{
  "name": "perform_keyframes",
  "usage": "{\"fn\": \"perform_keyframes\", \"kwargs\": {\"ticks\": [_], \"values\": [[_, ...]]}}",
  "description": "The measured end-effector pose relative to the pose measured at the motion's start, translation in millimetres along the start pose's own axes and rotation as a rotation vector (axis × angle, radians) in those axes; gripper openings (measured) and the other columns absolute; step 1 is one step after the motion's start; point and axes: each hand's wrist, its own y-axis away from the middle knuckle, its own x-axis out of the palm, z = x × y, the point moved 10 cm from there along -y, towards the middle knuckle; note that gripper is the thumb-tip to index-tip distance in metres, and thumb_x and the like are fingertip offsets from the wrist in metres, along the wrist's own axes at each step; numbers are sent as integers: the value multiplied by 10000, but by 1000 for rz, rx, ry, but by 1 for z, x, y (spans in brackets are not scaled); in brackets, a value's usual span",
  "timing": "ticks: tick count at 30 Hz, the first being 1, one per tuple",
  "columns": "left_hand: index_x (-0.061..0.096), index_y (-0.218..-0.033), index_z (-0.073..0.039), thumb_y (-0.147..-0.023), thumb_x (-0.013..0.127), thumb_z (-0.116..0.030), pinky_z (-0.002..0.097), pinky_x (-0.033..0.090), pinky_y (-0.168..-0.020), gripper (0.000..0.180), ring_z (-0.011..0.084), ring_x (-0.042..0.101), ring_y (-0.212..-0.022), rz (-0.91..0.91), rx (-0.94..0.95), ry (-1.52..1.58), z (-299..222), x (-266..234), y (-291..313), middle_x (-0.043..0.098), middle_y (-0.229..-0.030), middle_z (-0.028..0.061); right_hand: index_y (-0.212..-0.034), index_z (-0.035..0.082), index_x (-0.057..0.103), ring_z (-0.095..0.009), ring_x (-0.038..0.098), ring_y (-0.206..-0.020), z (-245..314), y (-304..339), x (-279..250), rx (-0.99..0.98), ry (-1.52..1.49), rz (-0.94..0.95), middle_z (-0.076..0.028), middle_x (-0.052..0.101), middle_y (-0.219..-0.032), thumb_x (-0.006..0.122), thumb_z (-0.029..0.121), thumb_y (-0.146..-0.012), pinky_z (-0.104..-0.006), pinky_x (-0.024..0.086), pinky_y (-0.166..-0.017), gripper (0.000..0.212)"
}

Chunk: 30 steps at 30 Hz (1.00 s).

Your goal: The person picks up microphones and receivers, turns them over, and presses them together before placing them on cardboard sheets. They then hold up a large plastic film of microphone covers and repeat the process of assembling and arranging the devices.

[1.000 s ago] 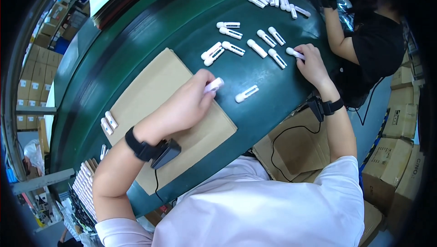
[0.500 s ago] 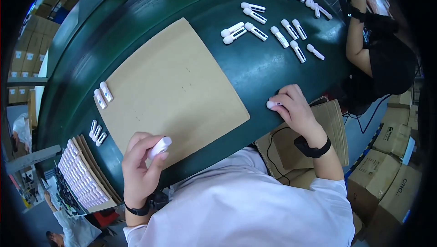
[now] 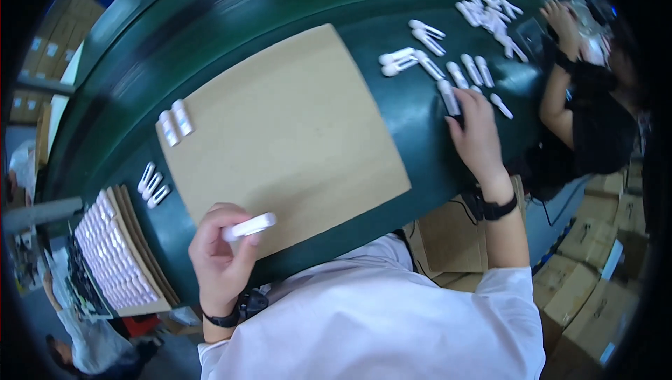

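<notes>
My left hand [image 3: 225, 250] is closed around a small white wand-shaped device [image 3: 253, 226], held above the near edge of a flat brown cardboard sheet [image 3: 294, 135]. At the right, my right hand [image 3: 477, 131] has thumb and fingers on another white wand-shaped device [image 3: 449, 98] with a rounded head and a dark strip. It is beside a loose group of similar devices [image 3: 470, 70] on the green table; the hand partly covers one of them. Two white devices [image 3: 175, 122] lie side by side at the sheet's left corner.
Several devices [image 3: 154, 185] lie left of the sheet, near a cardboard tray [image 3: 115, 254] packed with rows of them. A larger pile [image 3: 490, 19] sits at the far right, beside a co-worker's hand [image 3: 560, 23]. Cartons [image 3: 581, 275] stand at the lower right.
My right hand has moved away from me with its device, up to the loose group. The device in my left hand has turned to show its length. The whole view has shifted.
</notes>
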Motion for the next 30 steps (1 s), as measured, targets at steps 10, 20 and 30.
{"fn": "perform_keyframes", "kwargs": {"ticks": [10, 20, 30], "values": [[618, -952, -9, -752, 704, -7, 277, 446, -639, 218, 191, 593, -723, 148, 229, -143, -21, 10, -10, 638, -855, 103, -1186, -6, 520, -231, 584, -937, 205, 14, 1, -374, -875, 365, -178, 561, -1165, 658, -7, -778, -319, 473, -768, 430], [630, -969, 1, -745, 744, -53, 283, 470, -668, 257, 204, 626, -774, 20, 273, -152, -22, -21, 2, 654, -866, 109, -1013, -30, 614, -220, 621, -796, 259, 10, 35, -339, -1163, 437, -135, 650, -948, 693, -2, -784, -301, 484, -697, 244], [633, -971, 13, -727, 752, -24, 280, 473, -671, 274, 203, 623, -773, 98, 212, -88, -11, -20, 3, 655, -886, 120, -1004, -29, 621, -215, 605, -765, 273, 13, 29, -455, -1089, 316, -131, 637, -905, 702, -7, -772, -289, 468, -661, 247]]}}
